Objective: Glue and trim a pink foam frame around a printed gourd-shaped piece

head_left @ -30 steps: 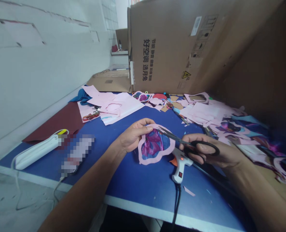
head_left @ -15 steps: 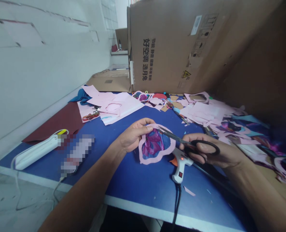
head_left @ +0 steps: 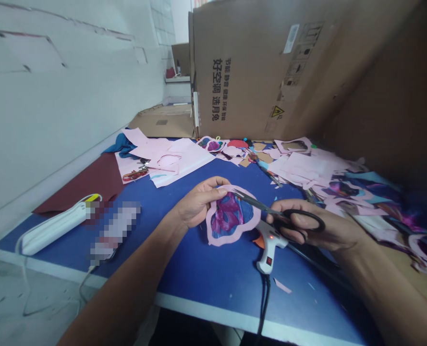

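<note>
My left hand point(head_left: 199, 204) pinches the upper left edge of a pink-bordered cut-out point(head_left: 231, 216) with a purple and blue picture in its middle, held just above the blue table point(head_left: 199, 269). My right hand point(head_left: 317, 230) is closed through the black handles of a pair of scissors point(head_left: 281, 212). The blades point left and lie across the cut-out's top right edge. A white hot glue gun point(head_left: 269, 245) lies on the table just under the scissors, its black cord running off the front edge.
Pink paper sheets and offcuts point(head_left: 170, 158) cover the table's back and right side point(head_left: 307, 168). A large cardboard box point(head_left: 263, 67) stands behind. A white power strip point(head_left: 51, 228) lies at the left, beside a dark red sheet point(head_left: 91, 180).
Almost nothing differs. The scissors and cut-out have shifted very slightly; both hands keep their grips.
</note>
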### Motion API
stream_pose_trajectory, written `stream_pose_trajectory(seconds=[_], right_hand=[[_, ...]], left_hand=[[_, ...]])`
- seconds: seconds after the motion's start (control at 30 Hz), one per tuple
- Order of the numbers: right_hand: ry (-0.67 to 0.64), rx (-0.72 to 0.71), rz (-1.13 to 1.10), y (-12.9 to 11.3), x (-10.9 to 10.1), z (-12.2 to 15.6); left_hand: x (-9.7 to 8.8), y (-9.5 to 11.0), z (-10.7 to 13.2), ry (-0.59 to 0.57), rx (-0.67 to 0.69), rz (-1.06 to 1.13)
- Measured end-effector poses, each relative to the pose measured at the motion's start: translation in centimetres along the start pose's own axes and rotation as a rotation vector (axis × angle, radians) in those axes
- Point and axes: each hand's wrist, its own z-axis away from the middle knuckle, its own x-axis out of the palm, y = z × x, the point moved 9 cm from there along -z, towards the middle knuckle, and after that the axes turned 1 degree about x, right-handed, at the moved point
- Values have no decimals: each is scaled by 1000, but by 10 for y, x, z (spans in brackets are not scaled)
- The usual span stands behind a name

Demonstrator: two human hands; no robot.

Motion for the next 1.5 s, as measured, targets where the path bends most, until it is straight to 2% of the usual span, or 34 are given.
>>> stream_pose_trajectory(seconds=[0.63,1.5], right_hand=[[39,14,19,0,-1,1],[27,-4,16,0,-3,1]], left_hand=[[1,1,1,29,-5,15],[4,1,2,30,9,18]])
